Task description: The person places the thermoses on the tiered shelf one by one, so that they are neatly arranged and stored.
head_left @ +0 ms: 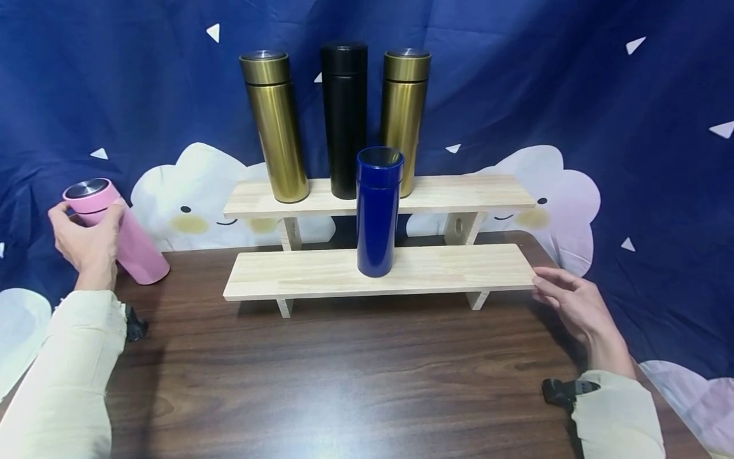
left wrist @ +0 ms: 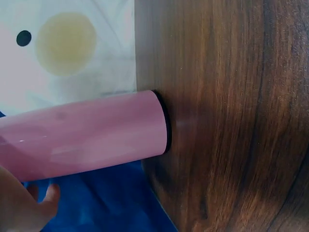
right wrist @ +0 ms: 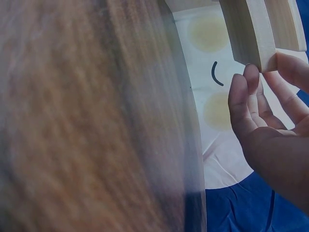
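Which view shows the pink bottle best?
The head view: the whole pink bottle shows, tilted on the table, gripped by the left hand. The left wrist view shows only its lower body and base. The right wrist view misses it.

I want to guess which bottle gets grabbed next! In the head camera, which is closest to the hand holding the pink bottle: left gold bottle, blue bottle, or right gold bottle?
From the left hand:
1. Left gold bottle, upper shelf, left end.
2. Blue bottle, lower shelf, middle.
3. Right gold bottle, upper shelf, behind the blue one.
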A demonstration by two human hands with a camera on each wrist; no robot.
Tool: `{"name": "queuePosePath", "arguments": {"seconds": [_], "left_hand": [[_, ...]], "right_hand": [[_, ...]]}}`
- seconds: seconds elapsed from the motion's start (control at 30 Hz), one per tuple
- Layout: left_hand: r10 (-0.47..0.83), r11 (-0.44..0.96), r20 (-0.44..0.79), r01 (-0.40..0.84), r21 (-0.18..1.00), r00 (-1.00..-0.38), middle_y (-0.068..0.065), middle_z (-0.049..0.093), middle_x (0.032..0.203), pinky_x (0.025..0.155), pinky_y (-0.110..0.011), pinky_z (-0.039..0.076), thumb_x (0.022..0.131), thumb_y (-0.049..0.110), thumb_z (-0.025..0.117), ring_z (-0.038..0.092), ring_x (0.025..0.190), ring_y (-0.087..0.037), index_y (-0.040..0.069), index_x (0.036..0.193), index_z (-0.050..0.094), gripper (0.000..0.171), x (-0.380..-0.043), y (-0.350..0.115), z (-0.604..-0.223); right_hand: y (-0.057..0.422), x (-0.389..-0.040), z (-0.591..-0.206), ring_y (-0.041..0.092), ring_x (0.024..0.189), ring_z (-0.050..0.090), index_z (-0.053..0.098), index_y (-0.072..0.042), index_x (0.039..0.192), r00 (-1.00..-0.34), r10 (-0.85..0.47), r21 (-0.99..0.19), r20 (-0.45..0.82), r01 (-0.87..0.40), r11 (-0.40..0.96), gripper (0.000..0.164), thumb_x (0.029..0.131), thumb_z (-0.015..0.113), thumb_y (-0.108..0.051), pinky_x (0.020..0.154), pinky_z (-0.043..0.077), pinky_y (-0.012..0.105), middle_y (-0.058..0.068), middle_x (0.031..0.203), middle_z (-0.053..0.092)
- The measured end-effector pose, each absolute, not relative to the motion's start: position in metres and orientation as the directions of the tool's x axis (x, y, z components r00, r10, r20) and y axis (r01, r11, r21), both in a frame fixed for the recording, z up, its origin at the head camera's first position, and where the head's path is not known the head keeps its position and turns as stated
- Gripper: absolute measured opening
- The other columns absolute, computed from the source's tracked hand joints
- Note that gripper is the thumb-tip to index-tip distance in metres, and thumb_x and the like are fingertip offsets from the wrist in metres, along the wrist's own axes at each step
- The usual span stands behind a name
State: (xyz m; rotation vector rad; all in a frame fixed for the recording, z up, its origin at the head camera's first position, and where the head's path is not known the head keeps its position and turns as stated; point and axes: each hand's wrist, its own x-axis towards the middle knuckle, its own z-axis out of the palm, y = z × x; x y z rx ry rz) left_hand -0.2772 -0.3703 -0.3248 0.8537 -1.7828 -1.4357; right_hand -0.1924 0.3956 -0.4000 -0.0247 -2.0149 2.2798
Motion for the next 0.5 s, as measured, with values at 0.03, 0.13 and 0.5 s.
{"name": "queuePosePath", "arguments": {"seconds": [0.03, 0.13, 0.5], "left_hand": [[-0.825, 0.164, 0.104, -0.060, 0.985, -0.556, 0.019, 0.052, 0.127, 0.105, -0.020, 0.028, 0.073, 0.032, 0.085, 0.043, 0.119, 0.000, 0.038, 0.137, 0.051, 0.073, -0.2780, -0.3706, -0.3248], [-0.821, 0.131, 0.097, -0.021, 0.991, -0.563, 0.017, 0.054, 0.130, 0.104, -0.019, 0.027, 0.072, 0.028, 0.086, 0.044, 0.120, 0.000, 0.037, 0.136, 0.052, 0.073, -0.2805, -0.3711, -0.3247], [-0.823, 0.103, 0.121, 0.062, 0.993, -0.556, 0.013, 0.055, 0.138, 0.106, -0.018, 0.024, 0.075, 0.022, 0.085, 0.044, 0.122, 0.000, 0.034, 0.134, 0.054, 0.068, -0.2822, -0.3699, -0.3253]], "right_hand": [[0.3957, -0.1923, -0.3999, 0.009, 0.080, 0.071, 0.077, -0.015, 0.101, -0.995, 0.084, -0.990, 0.056, -0.067, -0.124, 0.019, 0.093, 0.070, 0.001, 0.075, 0.056, 0.021, -0.004, 0.094, 0.072], [0.3953, -0.1923, -0.3996, 0.009, 0.080, 0.071, 0.077, -0.015, 0.101, -0.995, 0.081, -0.989, 0.063, -0.073, -0.128, 0.020, 0.093, 0.069, 0.002, 0.075, 0.056, 0.021, -0.004, 0.094, 0.072], [0.3940, -0.1922, -0.3985, 0.009, 0.080, 0.071, 0.077, -0.014, 0.101, -0.995, 0.085, -0.989, 0.061, -0.072, -0.126, 0.019, 0.093, 0.070, 0.001, 0.076, 0.056, 0.021, -0.004, 0.094, 0.072]]}}
